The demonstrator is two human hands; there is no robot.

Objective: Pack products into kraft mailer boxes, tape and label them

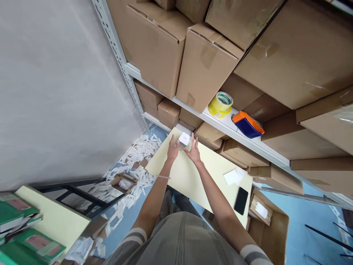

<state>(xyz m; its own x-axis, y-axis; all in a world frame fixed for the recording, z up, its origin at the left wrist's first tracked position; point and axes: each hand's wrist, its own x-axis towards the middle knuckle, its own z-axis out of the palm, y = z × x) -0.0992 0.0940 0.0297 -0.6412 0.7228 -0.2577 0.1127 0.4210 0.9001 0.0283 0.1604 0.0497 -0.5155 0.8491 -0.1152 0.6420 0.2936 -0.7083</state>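
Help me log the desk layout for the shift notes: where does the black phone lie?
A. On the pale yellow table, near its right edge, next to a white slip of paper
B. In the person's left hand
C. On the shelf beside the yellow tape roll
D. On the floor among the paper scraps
A: the black phone lies flat on the pale yellow table by its right edge, just below the white slip of paper, away from both hands.

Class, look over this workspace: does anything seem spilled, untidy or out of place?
Yes: white paper strips lie scattered in a heap on the blue floor beside the wall, left of the yellow table where both hands hold a small white box.
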